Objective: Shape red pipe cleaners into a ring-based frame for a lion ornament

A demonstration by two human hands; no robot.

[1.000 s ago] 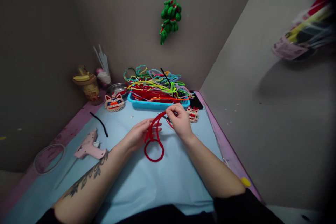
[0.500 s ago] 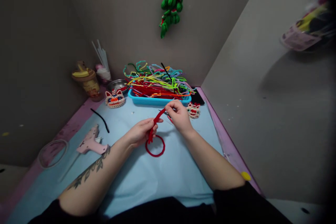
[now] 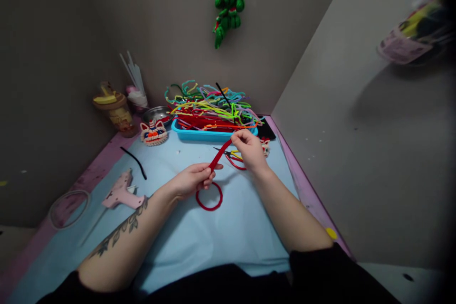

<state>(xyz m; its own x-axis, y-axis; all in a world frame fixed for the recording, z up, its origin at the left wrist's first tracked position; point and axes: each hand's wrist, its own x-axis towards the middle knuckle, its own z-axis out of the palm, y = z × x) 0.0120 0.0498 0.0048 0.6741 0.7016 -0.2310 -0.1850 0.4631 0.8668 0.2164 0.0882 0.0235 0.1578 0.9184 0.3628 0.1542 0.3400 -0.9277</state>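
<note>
A flat band of red pipe cleaners (image 3: 221, 154) stretches slantwise between my two hands. My left hand (image 3: 195, 178) is closed on its lower end, the thumb pressed on top. At the upper end, my right hand (image 3: 249, 148) pinches the red strip between thumb and fingertips. Below my left hand, a red ring (image 3: 209, 210), apparently also of pipe cleaner, lies on the blue cloth (image 3: 235, 237). Scissors (image 3: 235, 160) with red and yellow handles rest on the cloth, partly behind my right hand.
A blue tray (image 3: 199, 136) heaped with coloured pipe cleaners stands at the back. On the left lie a pink glue gun (image 3: 123, 194), a black pipe cleaner (image 3: 135, 161) and a lion-face piece (image 3: 154, 133). A lidded cup (image 3: 119, 114) and a metal bowl (image 3: 156, 115) stand behind.
My right hand has moved up and to the right, away from my left, so more of the red band shows between them. The scissors' handles have come into view.
</note>
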